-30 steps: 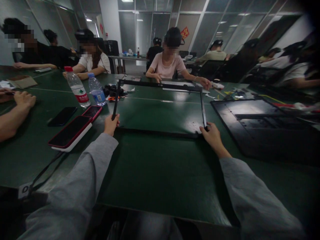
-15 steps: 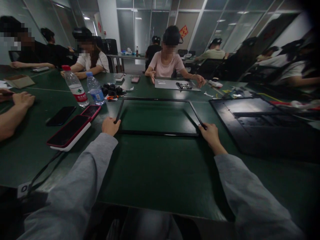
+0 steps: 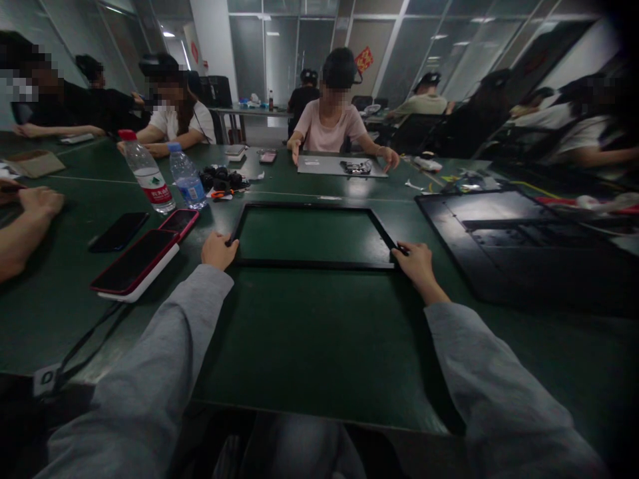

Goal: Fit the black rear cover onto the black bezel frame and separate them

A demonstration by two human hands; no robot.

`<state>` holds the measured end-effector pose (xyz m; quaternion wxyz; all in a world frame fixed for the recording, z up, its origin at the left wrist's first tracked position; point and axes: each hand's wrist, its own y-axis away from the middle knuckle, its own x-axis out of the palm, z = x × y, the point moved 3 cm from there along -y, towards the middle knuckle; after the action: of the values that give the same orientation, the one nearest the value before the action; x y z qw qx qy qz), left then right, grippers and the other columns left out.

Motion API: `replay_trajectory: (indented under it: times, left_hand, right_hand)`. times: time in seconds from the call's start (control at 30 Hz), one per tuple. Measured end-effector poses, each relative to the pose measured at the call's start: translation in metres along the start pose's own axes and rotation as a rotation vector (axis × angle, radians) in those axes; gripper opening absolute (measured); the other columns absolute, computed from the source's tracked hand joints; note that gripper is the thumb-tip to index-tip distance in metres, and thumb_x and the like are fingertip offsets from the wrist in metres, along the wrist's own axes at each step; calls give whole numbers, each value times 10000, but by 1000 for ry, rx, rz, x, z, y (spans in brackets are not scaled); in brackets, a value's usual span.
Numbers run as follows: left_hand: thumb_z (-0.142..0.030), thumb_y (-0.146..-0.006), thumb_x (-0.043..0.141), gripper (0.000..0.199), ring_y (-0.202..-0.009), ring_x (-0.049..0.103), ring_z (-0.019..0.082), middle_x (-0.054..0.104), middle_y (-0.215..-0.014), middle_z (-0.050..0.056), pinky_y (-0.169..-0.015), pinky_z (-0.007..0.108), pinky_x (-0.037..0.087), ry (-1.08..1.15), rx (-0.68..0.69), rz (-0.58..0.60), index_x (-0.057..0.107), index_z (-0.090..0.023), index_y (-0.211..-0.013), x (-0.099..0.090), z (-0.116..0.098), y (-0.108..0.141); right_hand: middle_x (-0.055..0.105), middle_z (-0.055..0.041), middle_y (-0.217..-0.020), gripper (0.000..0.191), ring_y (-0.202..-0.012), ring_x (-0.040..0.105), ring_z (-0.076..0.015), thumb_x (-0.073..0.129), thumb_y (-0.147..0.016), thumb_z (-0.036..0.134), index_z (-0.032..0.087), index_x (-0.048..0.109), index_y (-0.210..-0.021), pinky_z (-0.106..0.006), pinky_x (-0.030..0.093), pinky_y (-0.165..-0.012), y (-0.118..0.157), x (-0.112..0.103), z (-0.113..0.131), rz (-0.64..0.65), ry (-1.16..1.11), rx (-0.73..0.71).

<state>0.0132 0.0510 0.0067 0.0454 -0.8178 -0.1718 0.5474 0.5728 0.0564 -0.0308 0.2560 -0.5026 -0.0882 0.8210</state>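
Note:
A thin black rectangular bezel, like a monitor's front frame, is stretched out before me at the green table. Its middle is open and the tabletop shows through. My left hand grips its left side near the front corner, thumb on top. At the opposite front corner, my right hand is closed on the right side. The frame looks flat on the table or very close to it. To the right of my right hand lies a large black panel with a long recess.
Left of me are a red-edged phone on a white block, a dark phone and two bottles. Another person's hand rests at far left. Opposite, a person in pink handles a grey panel.
The bezel has come down toward the table, its far edge sinking and its shadow closing up beneath it. Both my hands keep their hold. Across the table, the grey panel's near edge is tilted slightly.

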Motion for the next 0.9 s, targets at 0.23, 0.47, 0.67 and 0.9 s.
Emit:
replay_trajectory:
  times: [0.23,0.47,0.67,0.9]
  left_hand:
    - [-383,-876,624,316,-1080,620,317,634,-1132,151,-967,430,504,47,14,-49,788,-197,-1072,3,3,-2]
    - [-368,-910,600,450,-1243,546,374,601,-1285,191,-1058,491,444,51,9,-38,705,-179,-1304,0,-3,1]
    - [-503,-889,674,540,-1361,433,363,556,-1440,128,-1115,537,380,199,284,29,652,-280,-1380,-5,-31,16]
    - [-602,-734,823,607,-1359,459,349,623,-1393,80,-1109,564,364,185,579,280,718,-331,-1267,-5,-50,29]
  right_hand:
    - [671,-159,-969,393,-1061,597,-338,588,-794,351,141,766,-1074,-561,443,-1034,2,-1,3,-2,-11,-14]
    - [670,-144,-1078,531,-1014,613,-301,556,-775,254,166,713,-1274,-518,483,-986,6,-5,8,24,4,-47]
    - [719,-110,-1040,492,-957,653,-278,571,-777,256,202,726,-1241,-473,526,-939,10,-13,20,40,-108,-98]
    - [756,-105,-1035,471,-989,692,-296,587,-751,230,200,749,-1192,-460,552,-933,13,-15,21,26,-183,-53]
